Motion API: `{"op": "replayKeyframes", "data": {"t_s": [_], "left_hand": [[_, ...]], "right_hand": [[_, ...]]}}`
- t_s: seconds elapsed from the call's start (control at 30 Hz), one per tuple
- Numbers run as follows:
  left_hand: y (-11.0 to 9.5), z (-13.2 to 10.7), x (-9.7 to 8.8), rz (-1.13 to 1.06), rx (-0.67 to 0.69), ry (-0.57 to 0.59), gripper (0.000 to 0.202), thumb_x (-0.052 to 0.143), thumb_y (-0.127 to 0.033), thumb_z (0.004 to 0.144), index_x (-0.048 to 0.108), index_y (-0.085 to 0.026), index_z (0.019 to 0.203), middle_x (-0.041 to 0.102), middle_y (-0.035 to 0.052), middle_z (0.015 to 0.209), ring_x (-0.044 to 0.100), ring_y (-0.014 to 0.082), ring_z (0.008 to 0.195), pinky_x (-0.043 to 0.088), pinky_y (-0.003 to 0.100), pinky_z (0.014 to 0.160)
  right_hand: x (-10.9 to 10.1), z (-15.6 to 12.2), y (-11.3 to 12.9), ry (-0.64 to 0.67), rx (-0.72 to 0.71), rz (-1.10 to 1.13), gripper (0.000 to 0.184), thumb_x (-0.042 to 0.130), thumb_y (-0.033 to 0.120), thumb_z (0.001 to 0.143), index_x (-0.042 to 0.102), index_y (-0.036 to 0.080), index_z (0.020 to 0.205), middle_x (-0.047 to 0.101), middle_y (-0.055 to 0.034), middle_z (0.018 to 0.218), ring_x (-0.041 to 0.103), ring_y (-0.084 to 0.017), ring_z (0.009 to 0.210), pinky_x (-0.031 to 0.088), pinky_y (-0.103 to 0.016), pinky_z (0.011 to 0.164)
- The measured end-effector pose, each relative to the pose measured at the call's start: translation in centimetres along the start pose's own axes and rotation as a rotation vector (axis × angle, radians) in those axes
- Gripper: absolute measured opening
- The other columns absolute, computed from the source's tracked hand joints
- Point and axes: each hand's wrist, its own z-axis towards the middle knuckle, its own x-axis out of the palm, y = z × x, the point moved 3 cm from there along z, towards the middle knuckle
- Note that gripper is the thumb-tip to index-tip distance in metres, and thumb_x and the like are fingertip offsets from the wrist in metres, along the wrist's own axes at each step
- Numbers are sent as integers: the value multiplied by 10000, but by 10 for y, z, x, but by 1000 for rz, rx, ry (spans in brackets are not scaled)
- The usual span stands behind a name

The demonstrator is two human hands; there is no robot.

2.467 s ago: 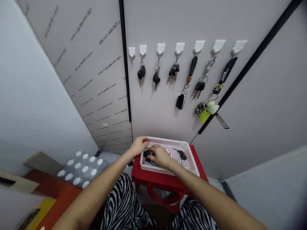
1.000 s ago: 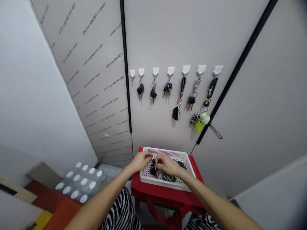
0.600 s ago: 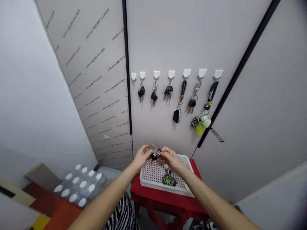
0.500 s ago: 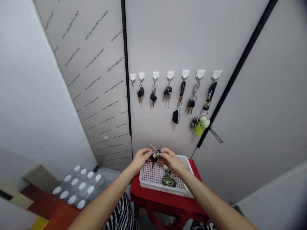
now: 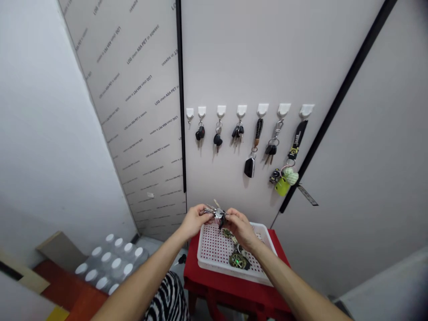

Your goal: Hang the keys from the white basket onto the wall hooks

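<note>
Over the far left part of a white perforated basket (image 5: 214,261), I hold a bunch of keys (image 5: 219,214) between both hands. My left hand (image 5: 195,220) pinches keys on the left side of the bunch. At its right side, the fingers of my right hand (image 5: 239,226) are closed on the ring end; the exact grip is partly hidden. Several silver and brass-coloured keys fan out, and a dark piece hangs below. Inside the basket lies a round dark green and gold keychain (image 5: 238,261), with more small items partly behind my right hand.
The basket stands on a red-covered stool (image 5: 227,285). White hooks (image 5: 241,110) line the cabinet door, several bearing keys, among them a black car key fob (image 5: 249,167) and a lime-green charm (image 5: 282,187). Capped bottles (image 5: 106,263) stand at lower left. A dark object (image 5: 182,258) lies on the floor.
The bunch has been turned and spread, so more silver keys show between my hands. The whole view has shifted slightly, with the hooks and basket appearing lower and further right.
</note>
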Motion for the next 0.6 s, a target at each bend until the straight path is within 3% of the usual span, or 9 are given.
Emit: {"op": "replayKeyframes", "data": {"t_s": [0.13,0.23,0.3,0.37,0.47,0.6], "left_hand": [[-15,1,-6,260,47,-45,79,493,-185,560,479,-111,585,464,-35,497,392,47,467,309,166,471],[-33,1,-5,590,132,-5,143,477,-246,578,524,-111,584,464,-35,474,371,53,452,279,164,440],[-46,0,-1,765,203,49,185,457,-274,595,548,-114,603,478,-31,476,372,56,455,264,162,428],[-58,0,4,860,267,97,208,428,-279,616,558,-116,615,499,-21,489,387,61,465,263,161,425],[-71,5,8,862,305,128,209,404,-260,629,557,-118,616,516,-10,495,408,64,460,279,159,422],[-89,18,-2,650,283,63,195,401,-251,632,541,-114,623,505,-12,484,422,61,451,318,158,436]], "right_hand": [[-7,5,0,-132,-5,-199,124,481,262,542,411,171,586,459,28,551,445,-98,521,373,-258,552],[-11,7,9,-242,-132,-383,183,460,287,585,463,165,720,521,-36,754,478,-148,708,363,-290,662],[-4,8,16,-126,-206,-460,234,448,307,618,482,161,799,528,-55,839,464,-163,804,343,-295,725],[8,8,20,90,-236,-528,236,437,321,644,507,158,799,548,-43,811,469,-157,791,348,-288,720],[23,10,26,246,-259,-553,250,407,350,670,530,142,732,552,-18,684,478,-130,675,371,-263,642],[30,22,46,76,-312,-525,278,429,382,644,538,141,730,530,-12,631,450,-103,583,362,-226,562]]}}
